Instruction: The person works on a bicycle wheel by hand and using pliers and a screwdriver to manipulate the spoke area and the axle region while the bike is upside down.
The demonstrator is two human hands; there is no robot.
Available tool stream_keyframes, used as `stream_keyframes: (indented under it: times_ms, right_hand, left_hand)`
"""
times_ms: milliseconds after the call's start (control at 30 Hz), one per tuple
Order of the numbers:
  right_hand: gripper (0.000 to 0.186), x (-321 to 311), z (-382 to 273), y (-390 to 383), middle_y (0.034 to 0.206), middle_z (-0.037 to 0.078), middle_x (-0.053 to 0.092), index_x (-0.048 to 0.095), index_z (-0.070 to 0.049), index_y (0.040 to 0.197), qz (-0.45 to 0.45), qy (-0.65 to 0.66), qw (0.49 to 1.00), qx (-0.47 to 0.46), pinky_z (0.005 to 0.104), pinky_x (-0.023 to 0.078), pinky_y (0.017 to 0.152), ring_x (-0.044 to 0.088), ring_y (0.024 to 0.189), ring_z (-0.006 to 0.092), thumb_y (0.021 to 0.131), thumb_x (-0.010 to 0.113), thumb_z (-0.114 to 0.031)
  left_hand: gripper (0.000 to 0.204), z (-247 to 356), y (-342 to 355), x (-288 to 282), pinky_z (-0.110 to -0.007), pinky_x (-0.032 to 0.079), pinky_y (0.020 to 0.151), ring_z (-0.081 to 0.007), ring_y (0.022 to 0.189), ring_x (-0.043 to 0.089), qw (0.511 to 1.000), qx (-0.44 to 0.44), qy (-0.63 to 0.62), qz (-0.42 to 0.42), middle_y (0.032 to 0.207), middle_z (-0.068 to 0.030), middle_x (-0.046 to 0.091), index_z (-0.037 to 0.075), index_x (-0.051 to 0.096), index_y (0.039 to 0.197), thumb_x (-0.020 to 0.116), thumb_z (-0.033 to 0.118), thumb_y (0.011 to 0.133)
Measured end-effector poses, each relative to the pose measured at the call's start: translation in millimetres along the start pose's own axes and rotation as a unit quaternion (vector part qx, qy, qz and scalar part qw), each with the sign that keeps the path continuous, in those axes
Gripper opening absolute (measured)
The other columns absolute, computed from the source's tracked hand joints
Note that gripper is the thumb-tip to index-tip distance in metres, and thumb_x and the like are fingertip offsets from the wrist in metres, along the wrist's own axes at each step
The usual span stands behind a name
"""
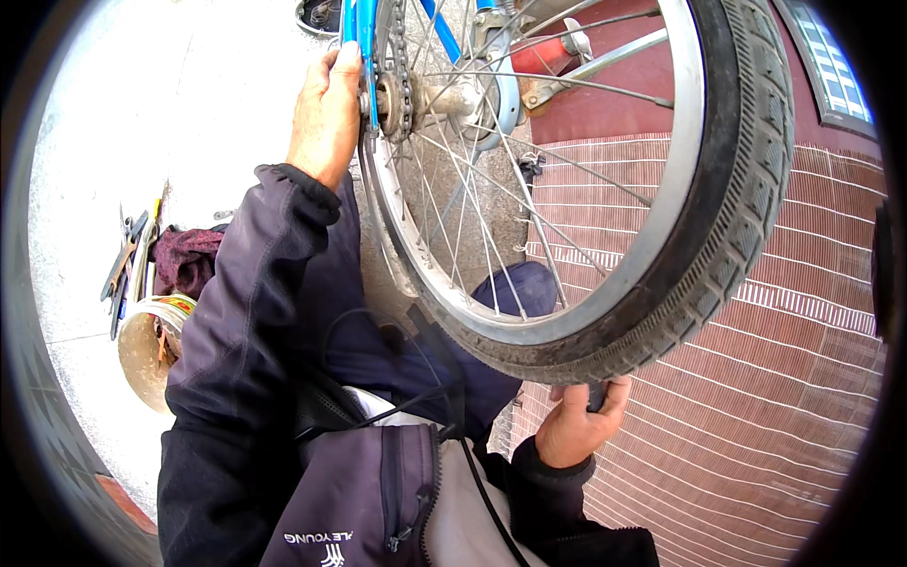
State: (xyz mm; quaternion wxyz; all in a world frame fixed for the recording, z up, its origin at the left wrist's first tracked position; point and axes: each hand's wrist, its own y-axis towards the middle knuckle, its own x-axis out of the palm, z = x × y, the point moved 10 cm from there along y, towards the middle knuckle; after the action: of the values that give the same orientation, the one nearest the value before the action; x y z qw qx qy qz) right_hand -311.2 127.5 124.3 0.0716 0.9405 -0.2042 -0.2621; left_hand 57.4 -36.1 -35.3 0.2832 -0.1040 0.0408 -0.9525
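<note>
A bicycle wheel with a black tyre, a silver rim and thin spokes stands in front of me. My left hand is closed on the blue bicycle frame at the wheel's left side, beside the chain and sprocket. Its fingertips are partly hidden behind the frame. Under the tyre's lower edge, my right hand pinches a small dark object between thumb and fingers. The tyre covers part of that object, so its kind does not show.
To my left lie several hand tools, a dark red cloth and a round tub with bits inside. A reddish slatted mat spreads on the right. A red-handled part shows behind the spokes, and a framed panel stands at far right.
</note>
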Motion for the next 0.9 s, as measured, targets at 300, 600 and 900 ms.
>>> stream_keyframes:
  times_ms: [300,600,900]
  right_hand:
    - [0.021,17,7,-4,0.086,0.007,0.058,0.049,0.001,0.110,-0.043,0.125,0.982,0.137,0.0199,0.034,0.043,0.048,0.054,0.0094,0.093,0.055,-0.009]
    - [0.026,10,4,-2,0.090,0.006,0.058,0.049,0.000,0.113,0.000,0.068,0.993,0.097,0.0194,0.035,0.047,0.048,0.057,0.0081,0.088,0.057,-0.001]
    - [0.041,6,-2,-4,0.103,0.012,0.057,0.047,0.005,0.114,-0.019,0.080,0.995,0.050,0.0286,0.046,0.083,0.056,0.092,0.0155,0.076,0.064,0.007]
  left_hand:
    - [0.063,-8,8,-3,-0.033,0.045,0.085,-0.0221,0.095,0.057,0.999,0.023,0.025,0.013,0.102,-0.0162,0.062,-0.004,0.051,0.123,0.046,0.052,0.095]
    - [0.063,1,4,-2,-0.033,0.046,0.083,-0.0214,0.095,0.058,0.999,0.019,0.033,0.015,0.101,-0.0157,0.062,-0.004,0.051,0.123,0.045,0.052,0.095]
    - [0.063,-2,5,0,-0.032,0.045,0.085,-0.0216,0.096,0.058,0.999,0.014,0.028,0.006,0.104,-0.0159,0.062,-0.004,0.051,0.125,0.045,0.052,0.095]
